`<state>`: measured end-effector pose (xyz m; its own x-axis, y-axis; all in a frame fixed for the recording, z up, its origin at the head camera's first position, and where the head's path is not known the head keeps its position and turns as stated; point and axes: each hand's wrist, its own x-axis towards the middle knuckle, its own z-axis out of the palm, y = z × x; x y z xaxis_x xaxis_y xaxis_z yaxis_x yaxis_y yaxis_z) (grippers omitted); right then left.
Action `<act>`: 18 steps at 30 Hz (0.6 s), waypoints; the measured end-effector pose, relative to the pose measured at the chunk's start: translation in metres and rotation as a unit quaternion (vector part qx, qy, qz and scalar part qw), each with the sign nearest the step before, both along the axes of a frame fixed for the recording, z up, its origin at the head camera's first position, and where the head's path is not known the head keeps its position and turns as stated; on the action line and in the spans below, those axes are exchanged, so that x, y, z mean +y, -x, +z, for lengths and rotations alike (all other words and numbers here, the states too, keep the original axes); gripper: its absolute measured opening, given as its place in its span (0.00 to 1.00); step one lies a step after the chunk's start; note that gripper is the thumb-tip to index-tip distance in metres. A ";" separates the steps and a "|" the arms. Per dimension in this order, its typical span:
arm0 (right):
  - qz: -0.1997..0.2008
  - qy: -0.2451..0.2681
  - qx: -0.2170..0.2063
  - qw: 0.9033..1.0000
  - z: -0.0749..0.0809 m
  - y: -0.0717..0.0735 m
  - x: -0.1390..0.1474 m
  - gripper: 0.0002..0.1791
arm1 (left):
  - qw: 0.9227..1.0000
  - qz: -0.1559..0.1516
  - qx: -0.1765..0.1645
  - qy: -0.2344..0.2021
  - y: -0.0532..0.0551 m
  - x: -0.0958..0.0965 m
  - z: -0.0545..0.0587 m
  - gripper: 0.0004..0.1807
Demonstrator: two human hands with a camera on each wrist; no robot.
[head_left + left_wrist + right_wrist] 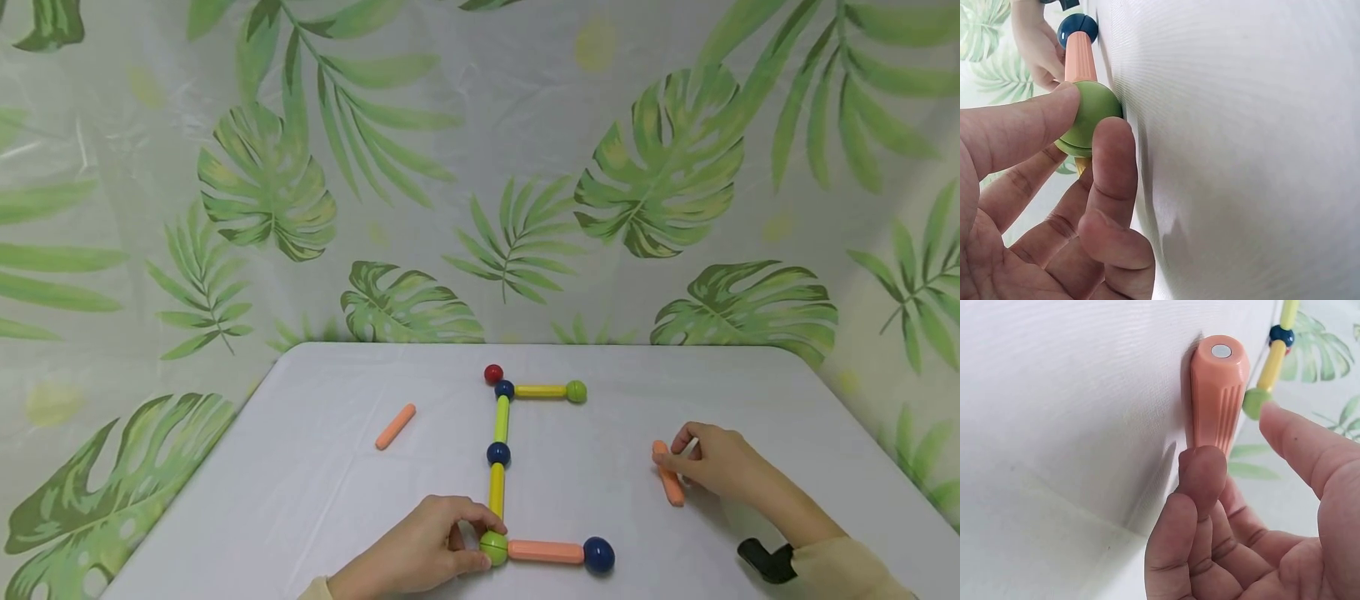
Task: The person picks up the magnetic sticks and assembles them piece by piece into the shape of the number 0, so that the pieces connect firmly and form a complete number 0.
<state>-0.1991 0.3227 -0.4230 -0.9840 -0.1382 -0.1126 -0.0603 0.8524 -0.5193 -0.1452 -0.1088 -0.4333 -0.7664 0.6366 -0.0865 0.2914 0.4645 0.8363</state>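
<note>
My left hand [423,542] pinches a lime-green ball [492,549] between thumb and fingers at the near corner of a stick-and-ball figure. From that ball an orange rod [546,552] runs right to a dark blue ball [599,556], and a yellow rod [497,490] runs away from me to another blue ball [498,453]. At the right, my right hand [723,467] is over a loose orange rod [1216,394] with a silvery disc in its end. Its fingertips are at the rod; in the right wrist view the thumb [1291,434] stands apart from it.
Farther back, a light green rod [502,419], a blue ball [504,389], a yellow rod [542,392] and a green ball [576,392] continue the figure. Beside them sits a red ball [493,374]. Another orange rod [395,427] lies left on the white table [315,492].
</note>
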 end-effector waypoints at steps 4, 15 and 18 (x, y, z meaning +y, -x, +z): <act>-0.004 0.001 -0.023 1.000 0.001 0.003 -0.003 0.25 | 1.000 0.002 0.001 0.004 0.000 0.000 0.000 0.14; -0.003 0.001 -0.033 0.999 -0.001 0.005 -0.009 0.19 | 1.000 -0.005 -0.007 -0.002 0.000 0.001 0.001 0.15; -0.008 0.002 -0.034 0.999 -0.003 0.007 -0.010 0.19 | 1.000 -0.006 -0.009 -0.003 0.000 0.001 0.002 0.15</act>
